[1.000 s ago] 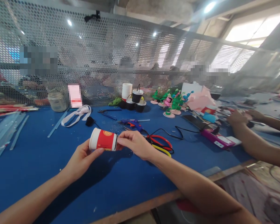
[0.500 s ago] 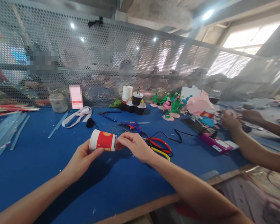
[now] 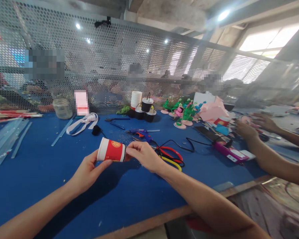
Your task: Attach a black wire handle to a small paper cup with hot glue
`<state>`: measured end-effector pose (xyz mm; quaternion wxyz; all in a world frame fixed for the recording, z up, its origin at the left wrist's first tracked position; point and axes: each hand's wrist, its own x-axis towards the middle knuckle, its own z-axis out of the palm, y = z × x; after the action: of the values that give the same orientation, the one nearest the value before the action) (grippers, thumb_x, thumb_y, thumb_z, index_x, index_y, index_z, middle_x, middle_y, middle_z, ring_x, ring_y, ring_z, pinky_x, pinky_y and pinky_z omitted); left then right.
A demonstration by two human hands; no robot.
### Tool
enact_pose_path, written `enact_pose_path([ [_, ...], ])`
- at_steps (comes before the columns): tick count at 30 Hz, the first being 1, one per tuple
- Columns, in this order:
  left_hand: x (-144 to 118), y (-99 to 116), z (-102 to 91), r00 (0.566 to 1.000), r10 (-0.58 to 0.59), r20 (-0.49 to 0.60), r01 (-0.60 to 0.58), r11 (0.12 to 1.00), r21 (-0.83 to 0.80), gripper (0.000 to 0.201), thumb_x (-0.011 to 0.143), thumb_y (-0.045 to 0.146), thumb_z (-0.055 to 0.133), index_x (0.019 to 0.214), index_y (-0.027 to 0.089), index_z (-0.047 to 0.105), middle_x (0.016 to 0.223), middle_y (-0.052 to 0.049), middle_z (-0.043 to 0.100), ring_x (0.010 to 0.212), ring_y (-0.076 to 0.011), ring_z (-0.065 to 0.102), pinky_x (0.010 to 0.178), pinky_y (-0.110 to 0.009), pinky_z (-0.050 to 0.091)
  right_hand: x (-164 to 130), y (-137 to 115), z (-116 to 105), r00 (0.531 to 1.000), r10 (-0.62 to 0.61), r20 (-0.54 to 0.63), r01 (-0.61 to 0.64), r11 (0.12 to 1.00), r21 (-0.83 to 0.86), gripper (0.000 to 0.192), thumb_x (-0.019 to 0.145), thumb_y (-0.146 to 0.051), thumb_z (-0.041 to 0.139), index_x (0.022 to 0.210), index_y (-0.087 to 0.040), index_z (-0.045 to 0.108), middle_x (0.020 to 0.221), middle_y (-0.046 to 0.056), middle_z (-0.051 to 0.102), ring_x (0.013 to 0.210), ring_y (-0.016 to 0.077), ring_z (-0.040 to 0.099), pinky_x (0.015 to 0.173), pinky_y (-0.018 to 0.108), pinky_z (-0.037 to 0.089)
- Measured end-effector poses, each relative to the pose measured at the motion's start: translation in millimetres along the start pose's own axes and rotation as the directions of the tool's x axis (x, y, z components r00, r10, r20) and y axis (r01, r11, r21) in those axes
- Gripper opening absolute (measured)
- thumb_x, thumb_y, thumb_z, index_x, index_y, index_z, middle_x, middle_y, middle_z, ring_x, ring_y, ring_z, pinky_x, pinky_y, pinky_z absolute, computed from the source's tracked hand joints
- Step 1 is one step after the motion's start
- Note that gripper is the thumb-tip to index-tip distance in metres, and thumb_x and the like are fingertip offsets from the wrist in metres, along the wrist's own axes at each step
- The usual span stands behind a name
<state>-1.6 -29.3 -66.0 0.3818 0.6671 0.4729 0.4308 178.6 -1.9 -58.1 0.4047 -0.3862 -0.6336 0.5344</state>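
A red and white paper cup (image 3: 112, 150) lies sideways in the air above the blue table, a dark band around its right end. My left hand (image 3: 89, 167) is closed around the cup's left part, thumb along its lower side. At the dark-edged end, my right hand (image 3: 142, 154) pinches with thumb and forefinger; its fingertips partly hide what looks like black yarn. Behind the cup, a small ball of black yarn (image 3: 96, 130) sits on the table with a strand leading toward the cup. A blue glue gun (image 3: 142, 134) and scissors with red and yellow handles (image 3: 173, 154) lie beyond my right hand.
Black-wrapped cups (image 3: 147, 105) and a stack of white cups (image 3: 136, 99) stand by the perforated metal screen (image 3: 102, 66). Green craft figures (image 3: 188, 114) stand to their right. Glue sticks (image 3: 8, 139) lie left. A co-worker's arms (image 3: 271, 156) reach in at right, near a purple power strip (image 3: 230, 152).
The cup has turned slightly about its length and shifted a little to the right. Both my hands keep nearly the same hold.
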Motion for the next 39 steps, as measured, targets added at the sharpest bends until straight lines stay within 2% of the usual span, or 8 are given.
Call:
enact_pose_path([
  [5,0.8,1.6,0.8,0.997,-0.073,-0.007,0.072,0.991,-0.111,0.031,0.063,0.032,0.061,0.090,0.017,0.058,0.087,-0.004,0.066,0.081,-0.0195,0.058,0.074,-0.026,0.043,-0.2,0.1,1.3,1.000,-0.018,0.020,0.018,0.999,0.038,0.018,0.074,-0.021,0.044,0.060,-0.014,0.053,0.053,-0.002,0.055,0.055,0.0097,0.055,0.059,0.023,0.045],
  [10,-0.1,2.4,2.4,0.988,-0.155,-0.010,0.150,0.966,-0.211,0.033,0.064,0.034,0.060,0.092,0.016,0.056,0.087,-0.003,0.066,0.078,-0.0167,0.058,0.073,-0.026,0.044,-1.7,2.1,2.1,0.995,-0.096,0.029,0.098,0.991,-0.095,0.011,0.072,-0.022,0.049,0.066,-0.014,0.055,0.063,-0.001,0.057,0.060,0.0095,0.054,0.061,0.022,0.043],
  [20,-0.8,1.5,2.6,0.991,-0.132,-0.025,0.128,0.981,-0.145,0.036,0.064,0.035,0.059,0.094,0.015,0.057,0.089,-0.005,0.066,0.079,-0.0181,0.058,0.072,-0.027,0.045,-2.8,4.2,3.4,0.994,-0.104,0.026,0.107,0.985,-0.139,0.008,0.070,-0.018,0.048,0.065,-0.014,0.052,0.062,-0.001,0.055,0.058,0.0087,0.052,0.059,0.021,0.042],
  [30,-0.3,2.3,2.4,0.990,-0.138,-0.024,0.131,0.973,-0.190,0.033,0.063,0.031,0.061,0.092,0.016,0.058,0.086,-0.004,0.066,0.077,-0.0171,0.058,0.072,-0.026,0.044,-3.8,0.7,2.7,0.993,-0.118,0.025,0.121,0.976,-0.179,0.012,0.072,-0.020,0.046,0.064,-0.015,0.053,0.062,-0.001,0.056,0.060,0.0100,0.053,0.060,0.022,0.042],
  [34,-0.5,5.2,-0.1,0.987,-0.160,-0.019,0.157,0.982,-0.103,0.031,0.062,0.032,0.062,0.089,0.016,0.060,0.083,-0.002,0.067,0.072,-0.0158,0.058,0.070,-0.024,0.043,-3.1,1.1,3.1,0.992,-0.117,0.051,0.125,0.973,-0.193,0.010,0.071,-0.020,0.047,0.065,-0.014,0.053,0.062,-0.001,0.057,0.059,0.0100,0.052,0.058,0.022,0.041],
  [39,4.5,19.1,-9.0,0.978,-0.187,0.095,0.172,0.975,0.142,0.021,0.059,0.032,0.062,0.070,0.014,0.066,0.061,-0.002,0.066,0.057,-0.0174,0.057,0.054,-0.023,0.042,-2.7,3.3,5.0,0.989,-0.109,0.104,0.130,0.966,-0.224,0.011,0.072,-0.020,0.047,0.066,-0.014,0.053,0.063,0.001,0.059,0.059,0.0104,0.053,0.057,0.022,0.041],
])
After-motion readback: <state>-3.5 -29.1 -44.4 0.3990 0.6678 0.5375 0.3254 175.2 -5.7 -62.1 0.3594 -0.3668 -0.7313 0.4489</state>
